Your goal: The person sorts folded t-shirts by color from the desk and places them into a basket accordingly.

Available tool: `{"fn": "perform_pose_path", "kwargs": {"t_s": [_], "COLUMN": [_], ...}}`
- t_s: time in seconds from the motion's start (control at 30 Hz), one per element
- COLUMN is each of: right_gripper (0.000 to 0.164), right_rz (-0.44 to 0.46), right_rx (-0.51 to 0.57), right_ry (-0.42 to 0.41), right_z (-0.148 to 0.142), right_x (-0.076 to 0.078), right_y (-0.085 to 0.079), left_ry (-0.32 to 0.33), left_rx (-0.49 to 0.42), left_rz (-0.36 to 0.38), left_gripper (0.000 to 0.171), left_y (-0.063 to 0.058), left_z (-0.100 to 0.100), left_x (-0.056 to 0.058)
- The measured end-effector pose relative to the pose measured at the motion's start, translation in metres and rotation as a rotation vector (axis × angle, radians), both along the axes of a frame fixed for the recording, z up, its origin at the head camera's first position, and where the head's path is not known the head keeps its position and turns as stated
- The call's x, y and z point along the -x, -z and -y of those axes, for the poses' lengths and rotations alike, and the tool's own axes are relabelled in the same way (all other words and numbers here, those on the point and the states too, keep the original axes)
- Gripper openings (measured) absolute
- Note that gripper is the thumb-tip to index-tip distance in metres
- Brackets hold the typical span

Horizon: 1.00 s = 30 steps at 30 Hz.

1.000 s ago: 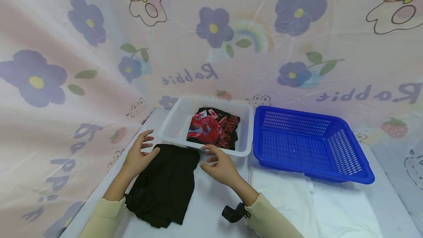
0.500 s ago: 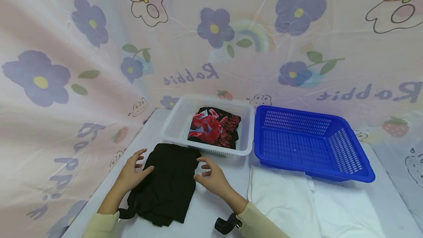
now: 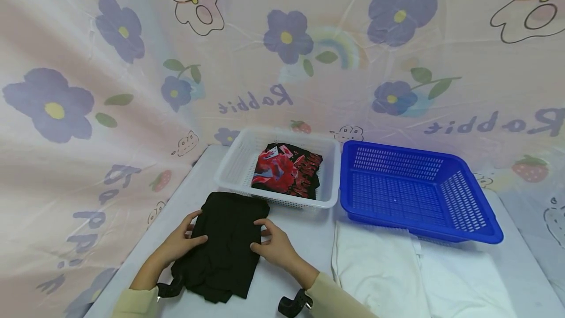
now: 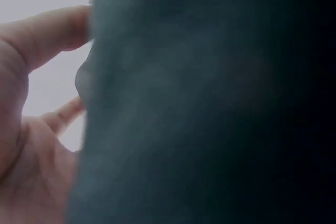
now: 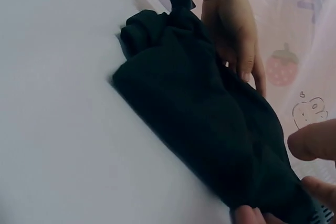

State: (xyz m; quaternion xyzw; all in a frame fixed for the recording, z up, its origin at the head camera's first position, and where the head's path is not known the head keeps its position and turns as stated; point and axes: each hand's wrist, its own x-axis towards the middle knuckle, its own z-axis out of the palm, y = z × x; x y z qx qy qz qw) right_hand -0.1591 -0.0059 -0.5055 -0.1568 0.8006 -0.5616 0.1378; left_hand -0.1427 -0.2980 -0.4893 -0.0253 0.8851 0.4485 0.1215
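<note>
A folded black garment (image 3: 227, 239) lies on the white table, its lower end uneven and bunched. At its left edge is my left hand (image 3: 178, 244), thumb over the cloth and fingers spread along the side. My right hand (image 3: 275, 245) is at the right edge, with index finger and thumb apart at the cloth. In the right wrist view, its fingertips are by the dark cloth (image 5: 184, 103), and the left hand (image 5: 236, 35) is on the far side. Blurred dark cloth (image 4: 184, 98) fills most of the left wrist view and hides the left fingertips.
Behind the garment stands a white basket (image 3: 229, 171) holding a folded black and red printed garment (image 3: 287, 171). A blue basket (image 3: 393, 200) is to its right. Folded white cloths (image 3: 375, 269) lie in front of the blue basket. A printed curtain (image 3: 247, 63) surrounds the table.
Both hands have come down and toward me from near the white basket to the sides of the black garment. The right hand has moved left, onto the garment's edge.
</note>
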Motion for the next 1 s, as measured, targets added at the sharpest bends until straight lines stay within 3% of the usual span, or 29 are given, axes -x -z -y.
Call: {"fn": "perform_pose_path", "kwargs": {"t_s": [0.37,0.53,0.73,0.83,1.0], "right_gripper": [0.054,0.056,0.061,0.063,0.066], "right_rz": [0.070,0.004,-0.092,-0.059,0.047], "right_rx": [0.116,0.064,-0.052,-0.062,0.023], "right_ry": [-0.097,-0.122,-0.074,-0.058,-0.063], "right_z": [0.015,0.019,0.023,0.025,0.026], "right_x": [-0.001,0.000,-0.001,-0.002,-0.001], "right_y": [0.003,0.006,0.007,0.008,0.008], "left_ry": [0.058,0.083,0.105,0.115,0.110], "left_rx": [-0.095,-0.127,-0.149,-0.174,-0.147], "left_rz": [-0.010,-0.040,-0.071,-0.057,-0.036], "left_gripper": [0.085,0.085,0.080,0.079,0.079], "left_y": [0.004,0.008,0.010,0.010,0.006], "left_z": [-0.005,-0.007,-0.010,-0.013,-0.016], "left_x": [-0.001,0.001,0.002,0.002,0.002]}}
